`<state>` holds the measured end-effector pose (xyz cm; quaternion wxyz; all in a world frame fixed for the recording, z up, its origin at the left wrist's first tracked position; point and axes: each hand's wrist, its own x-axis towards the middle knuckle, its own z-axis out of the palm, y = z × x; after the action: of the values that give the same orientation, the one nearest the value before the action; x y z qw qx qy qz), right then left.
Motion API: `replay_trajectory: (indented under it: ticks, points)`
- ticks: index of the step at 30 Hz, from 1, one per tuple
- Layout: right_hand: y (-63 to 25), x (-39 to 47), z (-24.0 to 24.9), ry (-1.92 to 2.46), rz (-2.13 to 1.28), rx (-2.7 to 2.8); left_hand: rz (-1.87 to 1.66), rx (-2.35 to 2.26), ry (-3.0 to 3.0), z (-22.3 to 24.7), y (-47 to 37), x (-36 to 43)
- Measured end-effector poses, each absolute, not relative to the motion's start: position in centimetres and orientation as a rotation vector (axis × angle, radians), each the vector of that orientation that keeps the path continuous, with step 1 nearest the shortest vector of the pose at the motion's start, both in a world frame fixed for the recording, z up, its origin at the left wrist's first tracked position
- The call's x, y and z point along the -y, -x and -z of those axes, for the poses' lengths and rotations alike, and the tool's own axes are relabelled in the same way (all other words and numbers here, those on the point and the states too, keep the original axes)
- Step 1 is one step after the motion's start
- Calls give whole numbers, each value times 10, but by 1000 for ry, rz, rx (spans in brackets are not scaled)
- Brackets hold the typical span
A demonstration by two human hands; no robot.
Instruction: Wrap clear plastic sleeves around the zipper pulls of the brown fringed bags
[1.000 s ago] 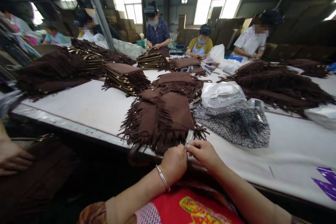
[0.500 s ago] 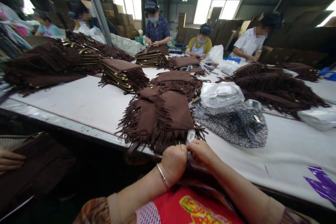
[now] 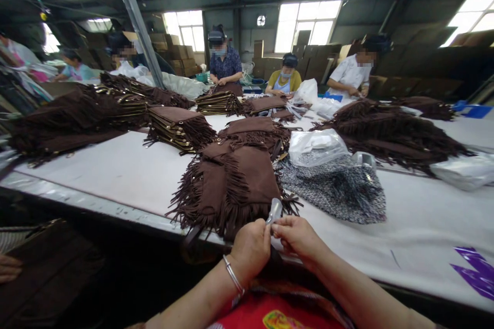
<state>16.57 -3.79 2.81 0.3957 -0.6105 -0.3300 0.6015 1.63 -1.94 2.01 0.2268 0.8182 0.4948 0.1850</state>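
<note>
Fingertips of our left hand (image 3: 250, 248) and right hand (image 3: 298, 236) pinch a small clear plastic piece (image 3: 274, 211) between them, just before the fringed brown bag (image 3: 235, 182).

A big white desk (image 3: 127, 169) holds piles of brown fringed bags (image 3: 231, 185), a speckled cloth (image 3: 339, 190), clear plastic bags (image 3: 316, 146) and a purple scrap (image 3: 476, 272)
</note>
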Motion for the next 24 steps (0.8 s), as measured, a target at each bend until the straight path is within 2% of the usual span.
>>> replay_trajectory:
  ticks: [7,18,21,24]
  points:
    - [-165,40,-22,1363,-1631,684,-659,-1137,-1649,-27,-22,17]
    - [-172,33,-20,1150,-1357,1018,-562,-682,-522,-27,-20,19]
    - [-169,29,-19,1067,-1374,1002,-535,-547,-338,-28,-19,16]
    - [-164,17,2,985,-1480,895,-521,-455,-345,-25,-17,13]
